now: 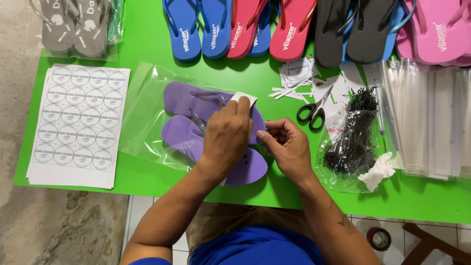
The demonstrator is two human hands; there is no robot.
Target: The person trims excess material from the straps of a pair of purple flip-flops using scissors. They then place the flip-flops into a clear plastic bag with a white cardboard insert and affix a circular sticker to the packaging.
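A pair of purple flip-flops lies on a clear plastic bag on the green table. My left hand rests on top of the flip-flops and pinches a small white label against the upper one. My right hand is beside it at the flip-flops' right edge, fingers curled shut against the sole's rim; what it grips is hidden.
A sheet of round stickers lies at the left. Black scissors, paper scraps, a bag of black tag pins, a crumpled tissue and stacked clear bags are at the right. Rows of coloured flip-flops line the far edge.
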